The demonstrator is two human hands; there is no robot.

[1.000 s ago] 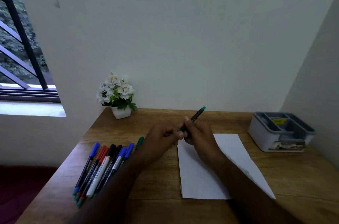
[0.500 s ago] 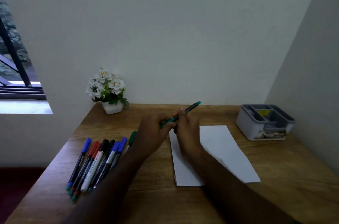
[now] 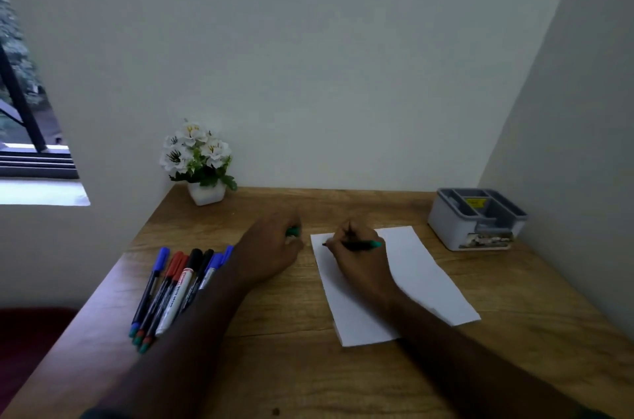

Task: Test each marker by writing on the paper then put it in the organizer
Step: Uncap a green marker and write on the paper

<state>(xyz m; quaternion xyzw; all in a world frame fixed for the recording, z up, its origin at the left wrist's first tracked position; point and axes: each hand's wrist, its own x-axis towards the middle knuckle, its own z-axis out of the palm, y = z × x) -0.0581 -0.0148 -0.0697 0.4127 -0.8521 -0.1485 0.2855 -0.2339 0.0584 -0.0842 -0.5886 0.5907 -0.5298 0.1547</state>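
place: home desk nook | cues: wooden desk (image 3: 274,343), potted flowers (image 3: 199,161), barred window (image 3: 20,116), plain walls

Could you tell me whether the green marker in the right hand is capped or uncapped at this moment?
Uncapped. The green marker in the right hand shows a bare dark tip at the paper, and the left hand holds a green cap.

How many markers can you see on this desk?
8 at least: one green marker in the right hand over the paper, and about seven in the bundle lying beside the left forearm, which may hide more.
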